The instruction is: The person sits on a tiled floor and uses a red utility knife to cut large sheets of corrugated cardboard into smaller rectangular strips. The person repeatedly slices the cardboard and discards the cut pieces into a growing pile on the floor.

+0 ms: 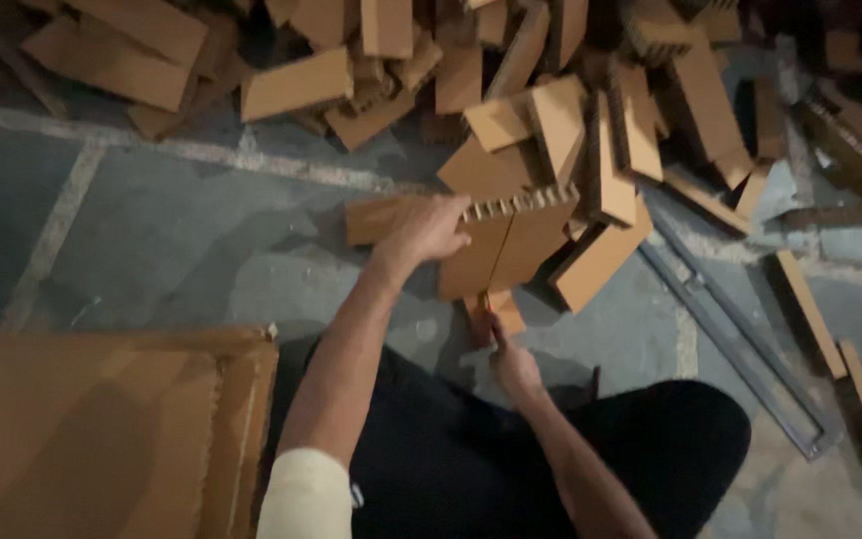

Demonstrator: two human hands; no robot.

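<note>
**Honeycomb board gripped at the pile's near edge**

The honeycomb cardboard piece (506, 245) is clasped along its top edge by the left hand (426, 230), fingers curled over it; a small offcut (496, 311) just below is pinched by the right hand (513, 364); a firm, level grip seems best, the pile of cardboard blocks (551, 90) lying just beyond on the stone floor (152, 230).

A single head-worn view is given, aimed steeply down and forward from close above the person's own arms. The stone floor (152, 250) is seen near, the cardboard pile (551, 110) far.
</note>
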